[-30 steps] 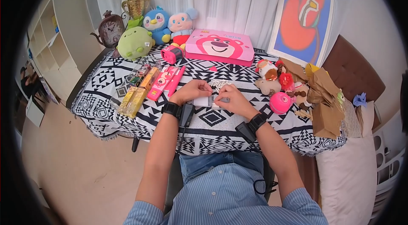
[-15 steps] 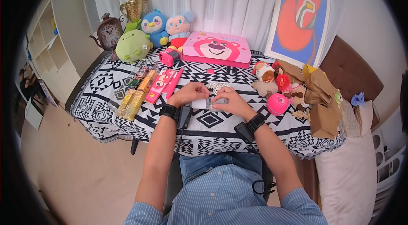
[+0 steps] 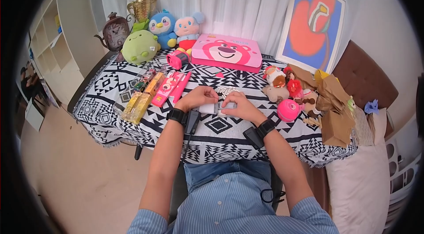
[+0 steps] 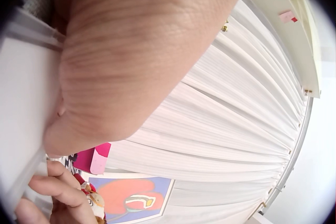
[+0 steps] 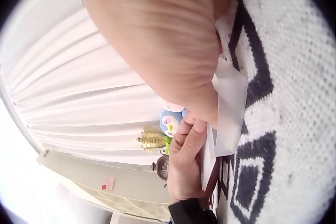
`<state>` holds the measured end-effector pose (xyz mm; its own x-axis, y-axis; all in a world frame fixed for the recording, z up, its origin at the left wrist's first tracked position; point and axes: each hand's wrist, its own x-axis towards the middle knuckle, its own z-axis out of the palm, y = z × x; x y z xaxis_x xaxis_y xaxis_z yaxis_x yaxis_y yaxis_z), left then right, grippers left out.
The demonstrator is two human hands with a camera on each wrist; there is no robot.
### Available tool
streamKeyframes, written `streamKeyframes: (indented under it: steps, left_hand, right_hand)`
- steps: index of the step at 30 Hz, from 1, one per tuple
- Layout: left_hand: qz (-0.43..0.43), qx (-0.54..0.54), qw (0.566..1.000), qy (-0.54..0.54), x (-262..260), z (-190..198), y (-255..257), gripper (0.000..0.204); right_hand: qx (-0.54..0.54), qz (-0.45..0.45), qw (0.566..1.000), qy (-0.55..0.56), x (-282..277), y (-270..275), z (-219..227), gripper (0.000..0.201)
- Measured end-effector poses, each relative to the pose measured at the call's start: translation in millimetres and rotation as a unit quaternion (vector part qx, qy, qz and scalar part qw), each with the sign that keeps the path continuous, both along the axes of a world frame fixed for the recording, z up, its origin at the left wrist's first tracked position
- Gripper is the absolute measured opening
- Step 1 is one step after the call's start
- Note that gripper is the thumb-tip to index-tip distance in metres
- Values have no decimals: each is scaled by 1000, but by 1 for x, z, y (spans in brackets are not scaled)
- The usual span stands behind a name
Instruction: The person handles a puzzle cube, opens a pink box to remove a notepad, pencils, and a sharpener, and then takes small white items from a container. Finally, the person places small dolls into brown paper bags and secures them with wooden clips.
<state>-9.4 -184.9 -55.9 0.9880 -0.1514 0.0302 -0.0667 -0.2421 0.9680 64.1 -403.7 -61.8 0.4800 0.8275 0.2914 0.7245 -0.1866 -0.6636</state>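
A small translucent plastic box, its flat white lid folded out to the left, stands low over the patterned cloth between both hands. My right hand grips the box from the right, thumb and fingers bent about its wall. From the left, my left hand pinches the box near the lid, fingertips close to the right hand's. The left wrist view shows the white lid large beside the left thumb; most of the left fingers are hidden there. A loose pile of short white sticks lies just behind the hands.
A pink bear box and plush toys stand at the back. Left lie yellow packs and a pink case. To the right are a pink ball, small plush toys and brown paper bags.
Both hands stay at the plastic box, with only slight finger shifts at the right hand. The head view has shifted a little.
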Motion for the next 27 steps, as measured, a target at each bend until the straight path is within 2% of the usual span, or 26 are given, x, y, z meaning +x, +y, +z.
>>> streamKeyframes:
  steps: [19,22,24,25,27]
  left_hand:
    - [3,-1,1000,-1,2,-2,0,11]
    - [4,4,1000,-1,3,-3,1,11]
    - [3,4,1000,-3,3,-3,1,11]
    - [2,4,1000,-5,4,-4,1,11]
    - [2,7,1000,-3,4,-4,1,11]
  right_hand:
    - [22,-14,999,-18,-1,1,-6,16]
    - [41,-6,999,20,4,-1,-5,13]
    - [48,4,991,122,5,-5,-2,10]
    - [47,4,992,121,3,-5,-1,10]
    - [36,9,999,24,0,-6,0,8]
